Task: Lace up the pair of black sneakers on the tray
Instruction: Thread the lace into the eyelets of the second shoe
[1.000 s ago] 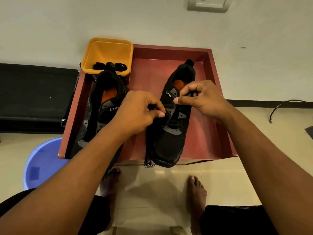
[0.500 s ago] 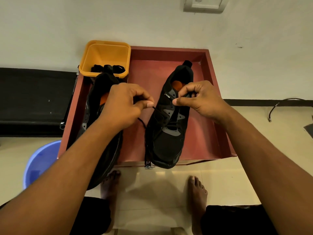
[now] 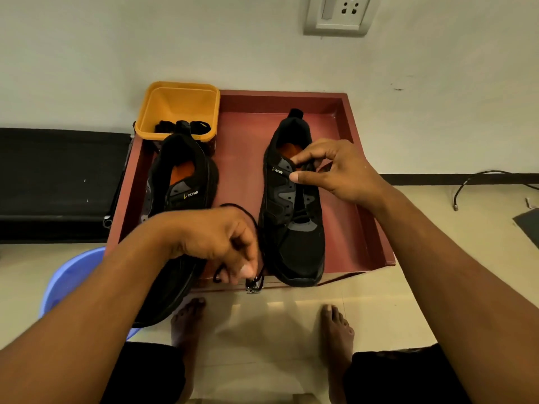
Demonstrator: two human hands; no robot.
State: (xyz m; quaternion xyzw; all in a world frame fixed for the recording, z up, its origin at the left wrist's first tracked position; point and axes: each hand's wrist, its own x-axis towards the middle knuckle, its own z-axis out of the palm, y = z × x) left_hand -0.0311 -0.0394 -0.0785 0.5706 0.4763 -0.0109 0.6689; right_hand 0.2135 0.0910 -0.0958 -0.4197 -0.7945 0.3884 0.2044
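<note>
- Location: both black sneakers lie on the red tray point(image 3: 245, 158), heels toward the wall; the right sneaker point(image 3: 293, 225) sits wholly inside the tray; the left sneaker point(image 3: 192, 196) overhangs the front edge, its toe hidden under the left forearm.
- Right hand point(image 3: 341, 173): thumb and forefinger pinch the right sneaker at the top of the eyelet row, other fingers curled; whether lace or tongue lies between the pads cannot be told.
- Left hand point(image 3: 215, 240): fingers curled, pinching the black lace point(image 3: 246, 211) near its free end, low at the tray's front edge; the lace arcs from this hand toward the right sneaker; the hand is motion-blurred.
- Step in hand – judged: drawing the lace through an eyelet of the right sneaker; the left sneaker shows no lace.
- Handling – judged: the lace is limp, light and thin, so it should be pinched close to the tip for threading; the sneaker upper is soft and will shift under pull, so it is best steadied beside the eyelet being threaded.
- A spare lace point(image 3: 182, 126) lies in the yellow tub point(image 3: 178, 106) at the tray's back left corner.
</note>
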